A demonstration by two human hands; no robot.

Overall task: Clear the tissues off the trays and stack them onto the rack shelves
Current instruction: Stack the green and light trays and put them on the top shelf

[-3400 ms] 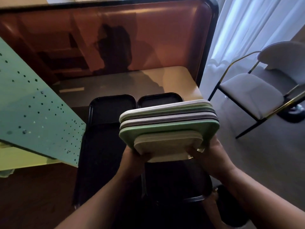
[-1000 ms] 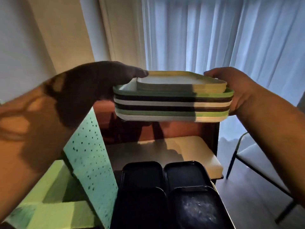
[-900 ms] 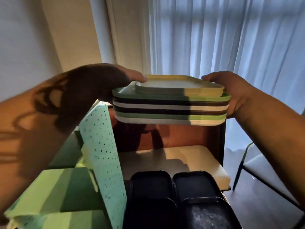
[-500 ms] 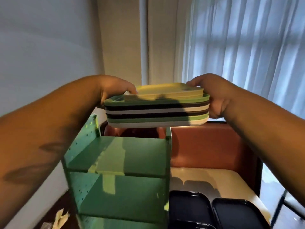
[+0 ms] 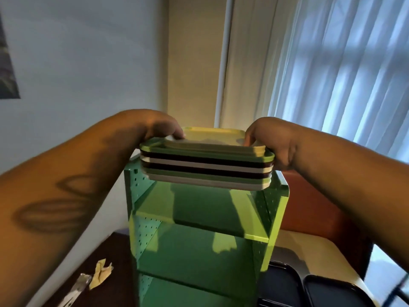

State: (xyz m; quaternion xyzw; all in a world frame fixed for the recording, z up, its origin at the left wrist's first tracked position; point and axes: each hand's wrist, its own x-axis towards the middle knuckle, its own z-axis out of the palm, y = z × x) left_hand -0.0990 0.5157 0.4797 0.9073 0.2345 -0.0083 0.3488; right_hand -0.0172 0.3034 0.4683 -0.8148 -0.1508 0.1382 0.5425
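a crumpled tissue (image 5: 100,274) lies on the dark worktop (image 5: 104,293) at lower left. the left hand (image 5: 156,127) curls around the left end of the stack of trays (image 5: 207,161), thumb on top. the stack hangs just above the green rack (image 5: 199,240). the right hand (image 5: 271,140) clamps its right end. black trays (image 5: 327,291) lie at lower right.

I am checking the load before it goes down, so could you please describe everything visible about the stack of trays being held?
The stack of trays holds several shallow, rounded-corner rectangular trays, plastic by the look, in green, white and dark bands, with a smaller pale yellow-green one on top. It is roughly level, tilted slightly down to the right, above the top of the green rack. The left hand grips its left end, the right hand its right end.
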